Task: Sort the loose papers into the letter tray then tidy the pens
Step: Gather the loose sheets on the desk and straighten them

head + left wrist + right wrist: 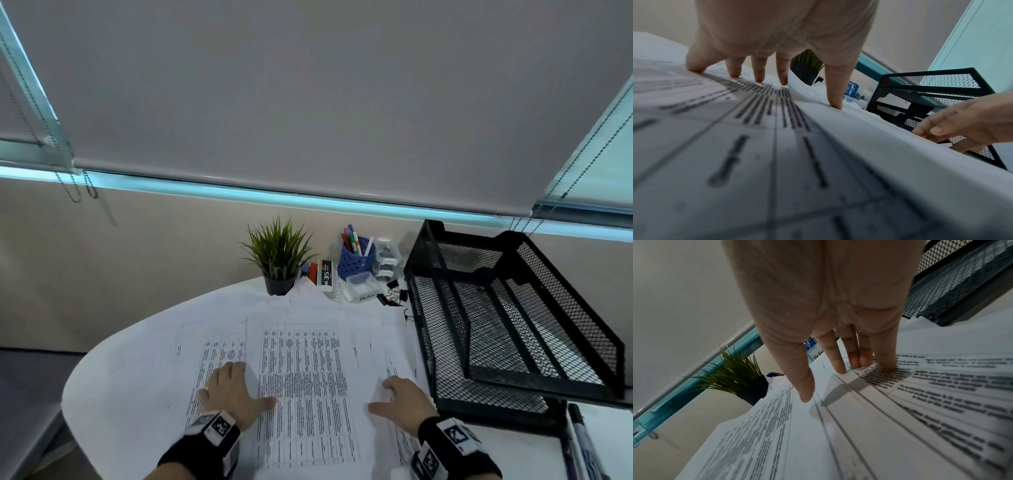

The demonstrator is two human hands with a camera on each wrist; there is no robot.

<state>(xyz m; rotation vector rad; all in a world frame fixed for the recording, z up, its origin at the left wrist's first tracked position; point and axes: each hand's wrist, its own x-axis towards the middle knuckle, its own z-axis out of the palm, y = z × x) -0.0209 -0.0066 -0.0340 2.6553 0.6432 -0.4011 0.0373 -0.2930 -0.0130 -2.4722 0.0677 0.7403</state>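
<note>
Head view: I see the printed sheets spread in an overlapping fan across the round white table, none of them in the black mesh letter tray, whose tiers look empty from here; I judge the sorting barely begun. My left hand lies flat on the left side of the fan, fingers straight and spread, grasping nothing; my right hand rests on the right side next to the tray, fingers loosely extended. Some markers stand in the blue perforated pen cup at the back, and two more pens lie loose right of the tray, so pen tidying is untouched. A small potted plant, binder clips and a clear box share the back edge; behind are a beige wall and lowered grey roller blinds. Left wrist view: all five fingertips press down on paper, one sheet edge bowing up between forefinger and thumb. Right wrist view: the fingertips touch the print, thumb hovering just above, nothing pinched; tray mesh sits close at the upper right.
</note>
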